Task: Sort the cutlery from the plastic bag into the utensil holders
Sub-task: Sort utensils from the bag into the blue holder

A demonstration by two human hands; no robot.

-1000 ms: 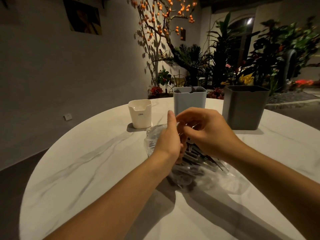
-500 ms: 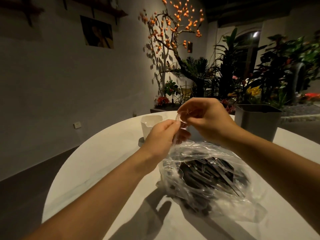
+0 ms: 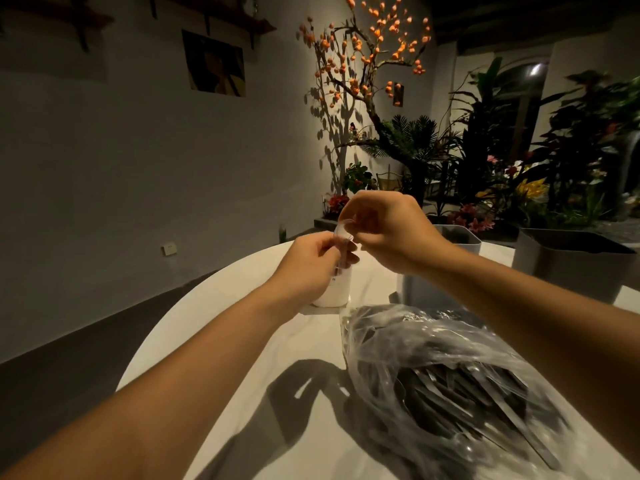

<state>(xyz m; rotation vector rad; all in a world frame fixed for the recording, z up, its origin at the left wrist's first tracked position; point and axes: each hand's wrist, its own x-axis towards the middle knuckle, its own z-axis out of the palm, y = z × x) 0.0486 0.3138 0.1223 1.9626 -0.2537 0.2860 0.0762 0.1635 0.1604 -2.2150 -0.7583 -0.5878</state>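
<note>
1. A round white table point(image 3: 214, 306) with faint marbling fills the foreground; it serves as the landmark.
2. Left of the table runs a plain grey wall point(image 3: 121, 174), dimly lit, above a dark floor point(image 3: 62, 368).
3. High on that wall hangs a picture point(image 3: 216, 64), under dark shelf brackets point(image 3: 239, 24).
4. Low on the wall sits a small white socket point(image 3: 168, 249).
5. Beyond the table stands a bare tree point(image 3: 363, 64) with orange fruits, lit and casting shadows.
6. Right of the tree, leafy plants and flowers point(image 3: 519, 188) crowd the far side.
</note>
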